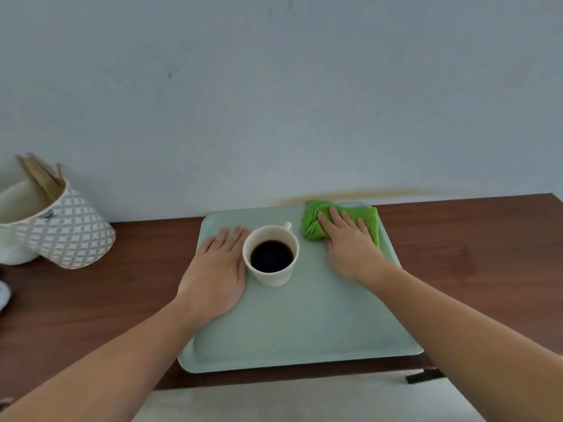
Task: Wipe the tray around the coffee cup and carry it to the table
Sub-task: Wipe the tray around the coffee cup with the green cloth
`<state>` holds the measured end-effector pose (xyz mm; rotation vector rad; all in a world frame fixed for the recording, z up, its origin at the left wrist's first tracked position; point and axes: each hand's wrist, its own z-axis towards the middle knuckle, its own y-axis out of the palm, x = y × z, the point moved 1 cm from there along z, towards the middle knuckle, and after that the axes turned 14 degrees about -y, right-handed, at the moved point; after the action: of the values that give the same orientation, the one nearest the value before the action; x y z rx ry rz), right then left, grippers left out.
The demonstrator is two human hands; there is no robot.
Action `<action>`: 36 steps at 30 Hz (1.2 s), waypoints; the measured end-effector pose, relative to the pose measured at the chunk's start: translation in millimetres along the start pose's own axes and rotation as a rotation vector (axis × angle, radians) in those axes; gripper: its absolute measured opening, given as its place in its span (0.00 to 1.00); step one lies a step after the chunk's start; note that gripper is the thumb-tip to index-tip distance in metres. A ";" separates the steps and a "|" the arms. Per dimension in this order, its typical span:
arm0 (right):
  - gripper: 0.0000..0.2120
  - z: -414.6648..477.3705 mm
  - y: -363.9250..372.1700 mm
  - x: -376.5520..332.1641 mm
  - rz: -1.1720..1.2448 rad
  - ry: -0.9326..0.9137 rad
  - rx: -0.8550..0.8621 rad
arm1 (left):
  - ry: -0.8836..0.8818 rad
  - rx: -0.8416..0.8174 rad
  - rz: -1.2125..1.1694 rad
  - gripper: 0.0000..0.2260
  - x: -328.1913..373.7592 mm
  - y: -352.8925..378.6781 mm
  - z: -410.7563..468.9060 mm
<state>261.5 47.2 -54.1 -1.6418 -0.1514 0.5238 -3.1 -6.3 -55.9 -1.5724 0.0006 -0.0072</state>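
Two hands rest on a pale green tray point(292, 330) that sits on the brown worktop point(457, 254) in the lower middle of the frame. Far left, a patterned holder point(70, 229) leans with wooden utensils inside, well apart from the tray. Moving right, the left hand point(216, 275) lies flat and spread on the tray's left side, its grip holding nothing, just beside the coffee cup point(271, 257). The cup stands upright left of the tray's centre, filled with dark coffee, its handle turned toward the wall. Further right, the right hand point(350, 242) presses open-palmed on a bunched green cloth point(313, 226) at the tray's upper right corner, fingers flat on it rather than curled around it.

Judging by its look, the tray is stiff, light and smooth, so the cup may slide and spill if tilted; taking it by the left and right edges and keeping it level seems safest. Its long axis appears to run from the near edge toward the wall.
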 end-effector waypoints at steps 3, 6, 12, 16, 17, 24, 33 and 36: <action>0.34 -19.6 3.6 -22.2 -0.020 -0.005 -0.033 | -0.006 0.000 -0.004 0.25 -1.3 0.8 1.7; 0.34 -89.3 13.9 -52.4 -0.048 -0.003 -0.111 | -0.023 -0.003 -0.049 0.25 -2.5 1.9 1.3; 0.28 -127.6 13.0 -116.4 0.133 -0.442 -0.309 | -0.031 -0.008 -0.033 0.26 1.0 1.1 3.5; 0.24 -94.2 17.1 -143.3 0.218 -0.675 -0.301 | -0.032 -0.005 -0.023 0.26 -0.3 1.1 2.0; 0.24 -93.6 20.5 -137.5 0.208 -0.687 -0.284 | -0.027 -0.005 -0.019 0.26 -0.7 2.0 2.1; 0.26 -126.2 2.3 -5.5 0.090 -0.283 -0.080 | -0.021 0.015 -0.041 0.27 -2.7 5.0 2.5; 0.13 -83.3 -33.4 -2.4 0.780 0.197 0.606 | -0.016 0.019 -0.034 0.29 0.9 -1.5 -0.1; 0.10 -75.7 -58.9 25.6 1.366 0.474 0.894 | -0.005 0.016 0.002 0.29 0.6 -0.9 1.1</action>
<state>327.9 -2.5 0.6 -0.7194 1.4420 0.9748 -2.5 -5.2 -54.9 -1.5564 -0.0017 -0.0018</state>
